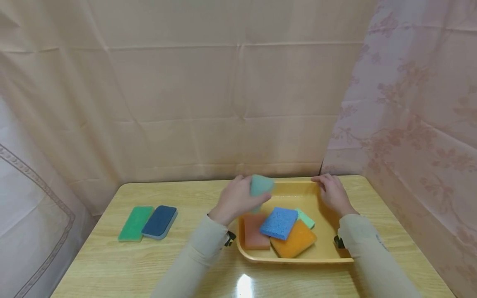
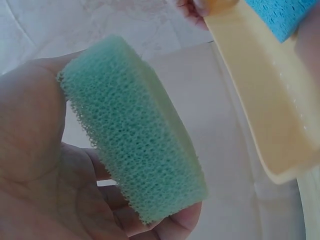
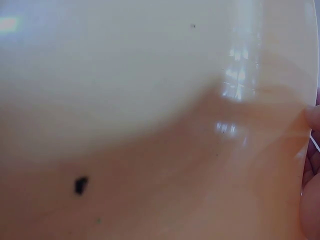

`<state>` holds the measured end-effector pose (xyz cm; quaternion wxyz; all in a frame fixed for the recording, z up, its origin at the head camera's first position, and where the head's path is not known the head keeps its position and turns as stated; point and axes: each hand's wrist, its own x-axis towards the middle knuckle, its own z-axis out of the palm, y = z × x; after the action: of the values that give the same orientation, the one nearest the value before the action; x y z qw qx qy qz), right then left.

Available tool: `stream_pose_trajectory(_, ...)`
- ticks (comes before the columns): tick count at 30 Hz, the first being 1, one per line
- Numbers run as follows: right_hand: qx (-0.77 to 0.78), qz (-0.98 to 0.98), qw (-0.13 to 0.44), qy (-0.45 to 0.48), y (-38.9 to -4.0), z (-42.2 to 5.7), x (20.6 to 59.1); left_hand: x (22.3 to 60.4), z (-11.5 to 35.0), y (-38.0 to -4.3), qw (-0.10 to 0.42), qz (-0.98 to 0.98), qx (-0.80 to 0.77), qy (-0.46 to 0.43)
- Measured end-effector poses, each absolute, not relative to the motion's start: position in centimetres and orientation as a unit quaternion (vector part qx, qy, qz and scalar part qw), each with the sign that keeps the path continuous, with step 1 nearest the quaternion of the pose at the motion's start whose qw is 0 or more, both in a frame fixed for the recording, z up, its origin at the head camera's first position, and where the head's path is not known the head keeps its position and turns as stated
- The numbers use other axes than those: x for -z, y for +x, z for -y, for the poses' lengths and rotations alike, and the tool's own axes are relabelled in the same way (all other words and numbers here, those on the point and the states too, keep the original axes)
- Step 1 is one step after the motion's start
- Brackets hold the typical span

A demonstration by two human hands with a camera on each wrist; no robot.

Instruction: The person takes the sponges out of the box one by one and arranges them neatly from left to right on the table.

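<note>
My left hand holds a mint-green sponge over the left side of the yellow tray. The sponge has coarse open pores and sits between thumb and fingers. At the tray's far right corner, my right hand grips the rim, thumb on the inner side and fingers outside. Inside the tray, a blue sponge lies partly over an orange sponge and a pink sponge. A small light-green sponge shows behind the orange one.
On the left of the wooden table, a green sponge and a dark blue sponge lie side by side. A beige curtain hangs behind the table, and a floral curtain hangs along the right.
</note>
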<state>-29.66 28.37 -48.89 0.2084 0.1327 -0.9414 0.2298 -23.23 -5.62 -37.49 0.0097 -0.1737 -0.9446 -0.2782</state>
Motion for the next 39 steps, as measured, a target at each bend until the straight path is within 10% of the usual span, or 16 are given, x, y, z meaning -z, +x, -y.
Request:
stream_pose_trajectory(21, -0.226, 0.941, 0.213, 0.135, -29.8, -28.5, 48.8, 41.2, 15.7, -20.6, 0.088, 0.951, 0.282, -0.087)
stream_pose_trajectory(39, -0.230, 0.941, 0.207, 0.135, -29.8, -28.6, 49.1, 46.9, 22.3, -20.5, 0.038, 0.974, 0.220, -0.027)
